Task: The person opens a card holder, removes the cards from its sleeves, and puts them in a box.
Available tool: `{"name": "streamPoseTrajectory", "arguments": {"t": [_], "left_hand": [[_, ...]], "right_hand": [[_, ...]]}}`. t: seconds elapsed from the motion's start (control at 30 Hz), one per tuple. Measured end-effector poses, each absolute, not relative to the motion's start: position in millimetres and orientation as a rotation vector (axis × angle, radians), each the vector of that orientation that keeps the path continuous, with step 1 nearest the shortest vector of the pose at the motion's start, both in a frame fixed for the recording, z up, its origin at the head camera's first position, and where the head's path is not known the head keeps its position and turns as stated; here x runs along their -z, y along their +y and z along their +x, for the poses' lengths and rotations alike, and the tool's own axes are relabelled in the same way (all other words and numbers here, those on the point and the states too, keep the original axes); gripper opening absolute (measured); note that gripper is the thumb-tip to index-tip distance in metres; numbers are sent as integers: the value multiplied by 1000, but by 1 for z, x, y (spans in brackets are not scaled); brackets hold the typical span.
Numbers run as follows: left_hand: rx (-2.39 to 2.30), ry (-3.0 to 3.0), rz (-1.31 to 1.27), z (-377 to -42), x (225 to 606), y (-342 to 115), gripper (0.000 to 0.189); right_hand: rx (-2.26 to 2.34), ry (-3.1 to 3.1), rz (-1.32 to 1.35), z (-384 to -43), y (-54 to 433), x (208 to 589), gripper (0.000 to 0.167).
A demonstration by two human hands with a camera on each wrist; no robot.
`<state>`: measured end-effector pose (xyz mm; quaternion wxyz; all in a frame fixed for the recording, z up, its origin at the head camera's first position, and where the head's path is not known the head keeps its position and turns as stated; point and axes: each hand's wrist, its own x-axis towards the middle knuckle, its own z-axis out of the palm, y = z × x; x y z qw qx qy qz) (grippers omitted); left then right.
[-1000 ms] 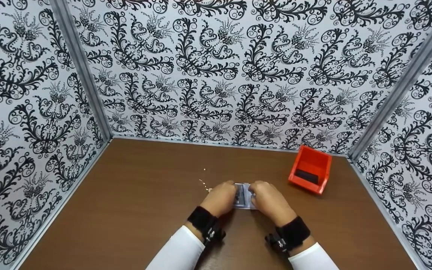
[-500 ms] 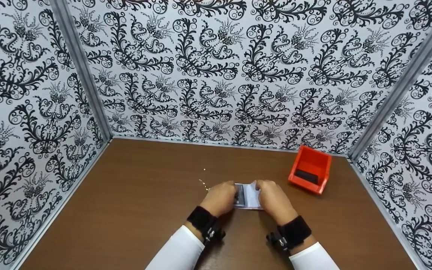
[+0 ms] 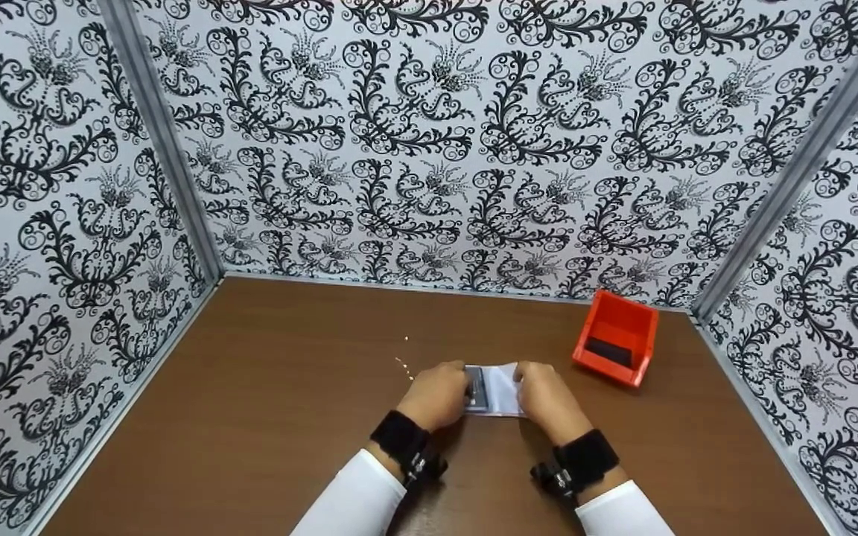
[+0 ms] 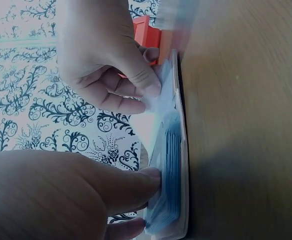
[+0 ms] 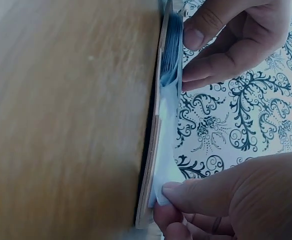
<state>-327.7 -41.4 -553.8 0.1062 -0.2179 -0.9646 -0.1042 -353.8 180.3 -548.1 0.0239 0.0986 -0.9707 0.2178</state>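
Observation:
An opened card holder [image 3: 502,391], with a thin stiff cover [image 5: 156,135] and a stack of bluish clear plastic sleeves [image 4: 172,175], lies at the middle of the brown table. My left hand [image 3: 435,394] holds the sleeve stack at its left side, with the thumb on top. At the right side, my right hand [image 3: 544,392] pinches a whitish translucent sleeve [image 5: 166,155] between thumb and fingers. In the right wrist view this sleeve bends up off the cover. The holder's outer ends are partly hidden by the hands in the head view.
A red bin [image 3: 617,335] with a dark patch at its front stands at the back right of the table [image 3: 287,387]. Small bright specks [image 3: 404,366] show left of the hands. Patterned walls [image 3: 414,149] enclose the back and both sides.
My right hand has moved a little to the right, drawing the whitish sleeve out flatter, so more of it shows between the hands. The left hand has stayed almost in place.

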Motion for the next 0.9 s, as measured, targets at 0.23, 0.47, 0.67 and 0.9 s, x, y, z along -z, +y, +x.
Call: {"name": "streamPoseTrajectory", "arguments": {"t": [0.23, 0.47, 0.67, 0.9], "left_hand": [[419, -2916, -582, -327, 552, -43, 9], [424, -2912, -571, -327, 551, -43, 13], [412, -2901, -563, -326, 551, -43, 13], [443, -2916, -533, -325, 551, -42, 15]], "right_hand": [[-628, -3055, 267, -354, 180, 546, 17], [-557, -3006, 398, -353, 179, 545, 19], [-712, -2875, 493, -349, 173, 540, 16], [-869, -2752, 604, -347, 165, 543, 19]]}}
